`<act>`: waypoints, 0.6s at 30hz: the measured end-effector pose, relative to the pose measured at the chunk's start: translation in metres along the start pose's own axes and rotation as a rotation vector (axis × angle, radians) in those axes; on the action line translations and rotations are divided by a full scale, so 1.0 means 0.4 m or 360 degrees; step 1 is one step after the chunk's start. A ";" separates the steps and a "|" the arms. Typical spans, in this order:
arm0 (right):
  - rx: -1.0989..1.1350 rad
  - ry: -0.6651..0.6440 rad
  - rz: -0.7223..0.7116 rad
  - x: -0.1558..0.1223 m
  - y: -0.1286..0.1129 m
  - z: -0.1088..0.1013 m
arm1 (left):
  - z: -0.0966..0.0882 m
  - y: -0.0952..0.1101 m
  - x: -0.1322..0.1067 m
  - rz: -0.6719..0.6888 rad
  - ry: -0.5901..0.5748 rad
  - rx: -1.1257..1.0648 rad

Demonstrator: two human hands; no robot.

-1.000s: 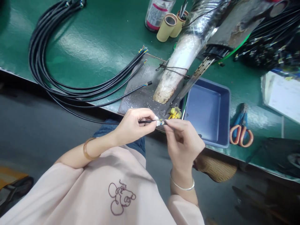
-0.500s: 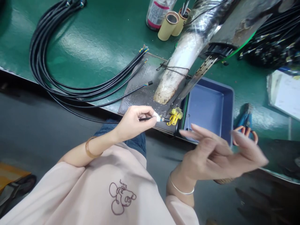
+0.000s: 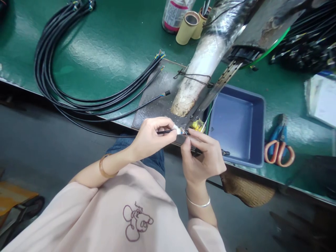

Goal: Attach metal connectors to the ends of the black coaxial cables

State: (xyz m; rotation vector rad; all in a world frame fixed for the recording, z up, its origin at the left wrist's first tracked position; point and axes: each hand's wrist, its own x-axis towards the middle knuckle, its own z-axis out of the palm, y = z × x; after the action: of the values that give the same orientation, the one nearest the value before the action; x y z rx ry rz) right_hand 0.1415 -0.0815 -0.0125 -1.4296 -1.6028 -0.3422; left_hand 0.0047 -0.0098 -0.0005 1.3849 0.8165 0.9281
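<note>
My left hand (image 3: 154, 135) is closed in a pinch around the end of a black cable (image 3: 118, 135), with a white wrap on a fingertip. Small bare coloured wires (image 3: 183, 132) stick out past that fingertip towards a black connector. My right hand (image 3: 203, 154) meets them from the right, thumb and forefinger pinched on what looks like a thin silvery wire (image 3: 208, 117) that runs down from the stand. Just behind the right fingers is a yellow clip-like piece (image 3: 197, 125), partly hidden. Close above both hands ends a slotted metal rod (image 3: 224, 78).
A bundle of black cables (image 3: 43, 70) curves over the green table at left. Right of my hands are a blue tray (image 3: 233, 129) and orange-handled cutters (image 3: 279, 150). A wrapped tube (image 3: 194, 77) slants down from above. Cardboard cups (image 3: 186, 29) and a jar (image 3: 174, 14) stand behind.
My right hand has come in from the right, over the tray's front edge, to the wire ends, and its fingers have closed into a pinch. My left hand has hardly moved.
</note>
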 end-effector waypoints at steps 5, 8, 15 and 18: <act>0.0038 0.0013 0.0018 0.004 0.003 0.002 | 0.000 0.003 0.008 0.0056 0.0009 -0.0097; 0.0047 0.0001 0.0019 0.009 0.005 0.002 | 0.001 0.004 0.010 0.0068 0.0028 -0.0093; 0.0041 -0.0002 0.0012 0.017 0.000 -0.001 | 0.002 0.005 0.009 0.0128 0.0040 -0.0121; 0.0041 -0.0006 0.0004 0.016 -0.003 -0.004 | 0.000 0.006 0.011 0.0102 0.0027 -0.0147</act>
State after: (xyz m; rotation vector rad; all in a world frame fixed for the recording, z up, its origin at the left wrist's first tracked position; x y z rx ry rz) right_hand 0.1418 -0.0790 -0.0066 -1.4137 -1.6027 -0.3163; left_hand 0.0062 -0.0058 0.0022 1.3312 0.7365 1.0158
